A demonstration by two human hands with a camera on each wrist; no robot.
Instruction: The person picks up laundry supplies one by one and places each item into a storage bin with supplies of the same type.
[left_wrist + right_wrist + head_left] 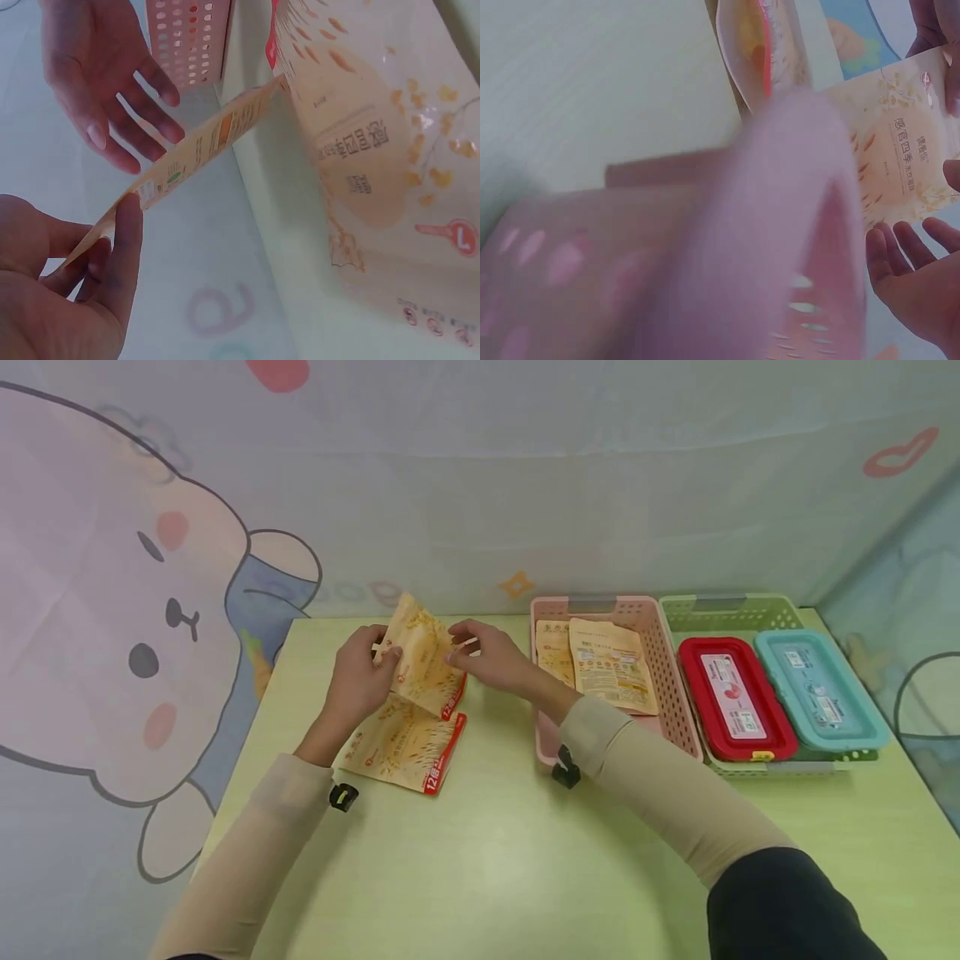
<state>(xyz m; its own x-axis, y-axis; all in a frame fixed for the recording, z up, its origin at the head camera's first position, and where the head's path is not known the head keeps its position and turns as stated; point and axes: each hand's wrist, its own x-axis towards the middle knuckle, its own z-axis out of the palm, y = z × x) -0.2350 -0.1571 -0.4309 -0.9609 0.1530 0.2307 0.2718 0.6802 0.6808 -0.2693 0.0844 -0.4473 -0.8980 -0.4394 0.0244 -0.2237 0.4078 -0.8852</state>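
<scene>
My left hand (pixel 363 672) pinches a beige paper-like pouch (pixel 422 660) by its edge, thumb on the printed face, and holds it tilted above the table. The pouch has a red strip at its lower corner. At the pouch's other side is my right hand (pixel 491 656), its fingers loosely bent and spread; in the left wrist view the right hand (pixel 101 75) does not grip the pouch. Beneath the held pouch, a similar beige pouch (pixel 393 747) with a red end strip lies on the table. The right wrist view shows the held pouch's printed front (pixel 900 142).
A pink perforated basket (pixel 675 693) to the right contains several beige pouches (pixel 611 664). Beside it, a green basket (pixel 738 620) holds a red-lidded box (pixel 705 693) and a teal-lidded box (pixel 821 689). A printed cloth (pixel 450 510) hangs behind the table.
</scene>
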